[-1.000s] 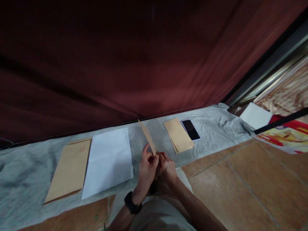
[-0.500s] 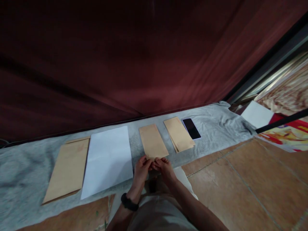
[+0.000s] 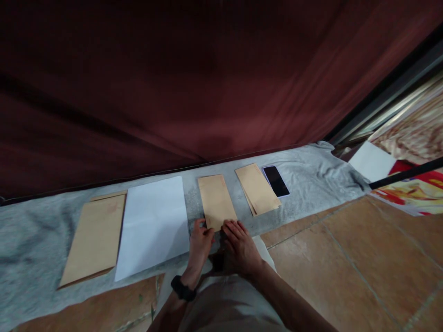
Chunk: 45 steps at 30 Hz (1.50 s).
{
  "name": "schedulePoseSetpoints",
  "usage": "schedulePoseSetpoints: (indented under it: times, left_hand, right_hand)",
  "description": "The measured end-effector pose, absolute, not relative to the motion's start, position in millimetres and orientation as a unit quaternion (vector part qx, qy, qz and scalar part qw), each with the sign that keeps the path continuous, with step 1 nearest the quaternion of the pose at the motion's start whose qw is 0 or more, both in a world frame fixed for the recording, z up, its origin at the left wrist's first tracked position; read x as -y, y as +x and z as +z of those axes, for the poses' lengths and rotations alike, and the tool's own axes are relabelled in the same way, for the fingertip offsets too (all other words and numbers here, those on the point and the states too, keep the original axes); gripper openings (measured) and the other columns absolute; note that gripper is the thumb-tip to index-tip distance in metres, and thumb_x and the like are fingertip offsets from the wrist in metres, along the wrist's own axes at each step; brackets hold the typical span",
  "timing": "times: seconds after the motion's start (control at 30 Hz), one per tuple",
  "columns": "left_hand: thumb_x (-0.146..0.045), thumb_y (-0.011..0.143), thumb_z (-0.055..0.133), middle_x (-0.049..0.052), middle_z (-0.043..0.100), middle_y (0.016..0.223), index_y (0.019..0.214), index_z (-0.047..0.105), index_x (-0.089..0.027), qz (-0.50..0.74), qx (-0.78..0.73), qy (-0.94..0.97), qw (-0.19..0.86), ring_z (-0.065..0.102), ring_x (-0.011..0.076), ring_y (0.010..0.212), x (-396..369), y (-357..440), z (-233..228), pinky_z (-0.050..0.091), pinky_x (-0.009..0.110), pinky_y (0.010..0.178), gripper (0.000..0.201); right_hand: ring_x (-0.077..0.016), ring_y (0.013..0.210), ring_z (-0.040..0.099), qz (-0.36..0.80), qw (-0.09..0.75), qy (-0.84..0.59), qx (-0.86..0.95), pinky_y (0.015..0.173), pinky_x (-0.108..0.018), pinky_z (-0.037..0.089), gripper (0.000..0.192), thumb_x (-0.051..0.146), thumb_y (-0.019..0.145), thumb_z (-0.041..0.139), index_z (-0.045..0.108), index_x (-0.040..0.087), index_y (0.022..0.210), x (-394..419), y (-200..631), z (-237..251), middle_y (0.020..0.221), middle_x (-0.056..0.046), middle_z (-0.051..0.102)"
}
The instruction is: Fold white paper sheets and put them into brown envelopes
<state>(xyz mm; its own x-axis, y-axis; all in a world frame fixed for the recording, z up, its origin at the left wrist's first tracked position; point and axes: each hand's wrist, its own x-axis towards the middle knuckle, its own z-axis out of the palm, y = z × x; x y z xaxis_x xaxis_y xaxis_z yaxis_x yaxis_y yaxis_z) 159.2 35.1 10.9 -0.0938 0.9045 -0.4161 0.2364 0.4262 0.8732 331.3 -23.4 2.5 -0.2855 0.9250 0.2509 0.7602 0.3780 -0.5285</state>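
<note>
1. A dark red curtain (image 3: 194,83) fills the upper view and closes off the far side beyond both hands; its hem meets the far edge of the cloth.
2. A grey cloth (image 3: 31,240) runs as a band from left to right under the hands. Its near edge passes just beneath the wrists.
3. Brown floor tiles (image 3: 346,258) lie open to the right of the hands, with bare room there.
4. One white sheet (image 3: 152,223) lies flat just left of the left hand, its edge close to the thumb.
5. One large tan envelope (image 3: 93,237) lies further left, touching the white sheet's far side; a second one's edge peeks out beneath it.
6. A short stack of small tan envelopes (image 3: 258,188) lies up and right of the right hand, apart from it.
7. One small tan envelope (image 3: 216,200) lies flat directly ahead of both hands.
8. The left hand (image 3: 200,242) presses bent fingers on its near left corner.
9. The right hand (image 3: 238,246) lies flat, fingers spread, on its near right corner.
10. One dark phone (image 3: 276,180) lies just right of the stack.
</note>
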Motion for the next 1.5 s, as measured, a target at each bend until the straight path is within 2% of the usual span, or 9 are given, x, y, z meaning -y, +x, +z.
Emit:
schedulePoseSetpoints:
  times: [0.17,0.27,0.37,0.47,0.53,0.93,1.07,1.33,1.5]
  left_hand:
    - [-0.031,0.087,0.06,-0.001,0.068,0.072,0.126,0.047,-0.018,0.279,-0.702,0.51,0.411,0.066,0.0199,0.058,-24.5,152.4,6.9,0.05,0.03,0.055,0.043]
    - [-0.032,0.096,0.051,0.006,0.072,0.089,0.119,0.058,-0.02,0.258,-0.67,0.63,0.295,0.073,0.0241,0.082,-9.0,148.6,-0.5,0.057,0.036,0.074,0.027]
    - [-0.032,0.101,0.044,0.012,0.072,0.117,0.119,0.065,-0.02,0.242,-0.554,0.766,0.217,0.069,0.0268,0.113,5.0,149.5,-8.9,0.054,0.042,0.099,0.03]
    - [-0.031,0.102,0.044,0.013,0.06,0.144,0.145,0.051,-0.019,0.212,-0.468,0.842,0.165,0.055,0.0261,0.137,10.7,152.3,-15.1,0.047,0.045,0.113,0.045]
    - [-0.03,0.102,0.044,0.014,0.054,0.152,0.154,0.04,-0.017,0.188,-0.45,0.862,0.135,0.047,0.026,0.143,11.2,151.8,-18.0,0.045,0.045,0.116,0.054]
    - [-0.032,0.101,0.049,0.013,0.053,0.153,0.157,0.037,-0.016,0.161,-0.434,0.886,0.024,0.051,0.0267,0.141,18.5,128.5,-28.9,0.043,0.044,0.117,0.059]
    - [-0.033,0.102,0.049,0.012,0.055,0.151,0.158,0.035,-0.018,0.169,-0.434,0.885,0.024,0.052,0.0265,0.139,18.3,125.5,-26.2,0.043,0.042,0.116,0.06]
    - [-0.034,0.101,0.049,0.013,0.061,0.145,0.158,0.037,-0.019,0.156,-0.467,0.87,-0.006,0.058,0.0301,0.13,15.0,131.2,-31.1,0.046,0.045,0.108,0.06]
    - [-0.033,0.101,0.049,0.013,0.062,0.143,0.156,0.041,-0.021,0.175,-0.468,0.866,0.025,0.058,0.0304,0.128,11.9,129.9,-27.7,0.048,0.047,0.106,0.057]
  right_hand:
    - [-0.025,0.146,0.042,0.107,0.212,-0.515,0.824,0.122,-0.049,0.037,0.056,0.021,0.101,0.049,0.04,0.017,0.156,23.3,335.4,-9.9,0.157,-0.012,0.048]
    - [-0.0253,0.147,0.041,0.107,0.207,-0.506,0.83,0.122,-0.05,0.036,0.056,0.02,0.101,0.049,0.04,0.017,0.156,23.0,338.8,-11.7,0.158,-0.012,0.047]
    - [-0.025,0.147,0.041,0.106,0.201,-0.503,0.834,0.122,-0.05,0.036,0.058,0.02,0.1,0.05,0.038,0.017,0.157,22.3,340.2,-12.1,0.159,-0.012,0.045]
    - [-0.0253,0.147,0.04,0.105,0.191,-0.499,0.839,0.123,-0.049,0.036,0.063,0.019,0.098,0.054,0.036,0.016,0.158,22.4,340.6,-14.6,0.16,-0.013,0.043]
    - [-0.0251,0.147,0.041,0.1,0.186,-0.501,0.839,0.123,-0.049,0.035,0.064,0.018,0.097,0.055,0.036,0.016,0.158,23.1,341.2,-16.8,0.159,-0.013,0.044]
    - [-0.0228,0.144,0.047,0.085,0.204,-0.522,0.824,0.121,-0.048,0.039,0.057,0.019,0.101,0.049,0.038,0.019,0.157,28.1,355.4,-18.1,0.155,-0.01,0.05]
    - [-0.0219,0.143,0.047,0.096,0.2,-0.527,0.82,0.12,-0.047,0.041,0.057,0.018,0.103,0.045,0.036,0.021,0.158,29.3,366.0,-17.9,0.157,-0.008,0.048]
    - [-0.0247,0.137,0.052,0.106,0.214,-0.565,0.789,0.117,-0.047,0.044,0.046,0.02,0.1,0.051,0.054,0.02,0.146,19.6,353.0,-0.9,0.15,-0.009,0.056]
    - [-0.0253,0.133,0.055,0.096,0.222,-0.583,0.775,0.115,-0.046,0.045,0.047,0.019,0.099,0.053,0.053,0.019,0.146,24.3,346.9,1.6,0.148,-0.01,0.057]
